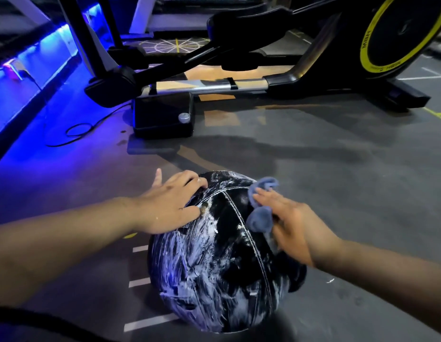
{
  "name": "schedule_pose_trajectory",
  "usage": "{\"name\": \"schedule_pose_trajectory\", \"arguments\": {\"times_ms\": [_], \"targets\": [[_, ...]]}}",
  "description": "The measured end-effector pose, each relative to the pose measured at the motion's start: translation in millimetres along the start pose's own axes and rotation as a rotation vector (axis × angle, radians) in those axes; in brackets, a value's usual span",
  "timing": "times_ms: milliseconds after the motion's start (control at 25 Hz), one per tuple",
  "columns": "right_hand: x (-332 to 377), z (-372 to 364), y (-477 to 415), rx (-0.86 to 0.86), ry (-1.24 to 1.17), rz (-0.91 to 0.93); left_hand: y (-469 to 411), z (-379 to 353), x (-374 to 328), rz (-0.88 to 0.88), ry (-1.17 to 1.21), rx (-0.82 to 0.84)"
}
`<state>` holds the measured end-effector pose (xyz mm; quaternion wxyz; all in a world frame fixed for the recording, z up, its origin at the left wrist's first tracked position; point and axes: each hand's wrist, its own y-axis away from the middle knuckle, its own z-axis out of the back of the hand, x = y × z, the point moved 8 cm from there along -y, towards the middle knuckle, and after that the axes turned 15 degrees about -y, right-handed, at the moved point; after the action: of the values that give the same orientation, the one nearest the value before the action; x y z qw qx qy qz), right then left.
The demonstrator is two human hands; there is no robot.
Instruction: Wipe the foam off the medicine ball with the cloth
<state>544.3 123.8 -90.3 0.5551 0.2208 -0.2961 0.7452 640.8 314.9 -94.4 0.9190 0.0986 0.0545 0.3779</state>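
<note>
Head view: the black medicine ball (221, 262) is resting on the grey floor (337, 156) in front of an exercise machine (239, 70), its surface streaked with white foam (180, 262), heaviest on its left side. The left hand (170, 206) is lying flat on the ball's upper left, fingers (189, 181) spread and grasping nothing. The right hand (286, 218) is pressing a bunched blue cloth (260, 215) against the ball's upper right, its fingers extended over the cloth and pinning it there.
</note>
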Motion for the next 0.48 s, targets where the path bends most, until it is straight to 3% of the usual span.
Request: {"name": "schedule_pose_trajectory", "arguments": {"times_ms": [120, 280, 480], "targets": [[29, -16, 2, 0.111, 0.018, 0.18, -2, -2, 8, 0.021, -0.003, -0.022], [18, -11, -13, 0.17, -0.079, -0.044, -7, -1, 12, 0.032, -0.019, -0.025], [27, -20, -11, 0.173, 0.037, 0.095, -4, -4, 13, 0.024, -0.026, -0.039]]}}
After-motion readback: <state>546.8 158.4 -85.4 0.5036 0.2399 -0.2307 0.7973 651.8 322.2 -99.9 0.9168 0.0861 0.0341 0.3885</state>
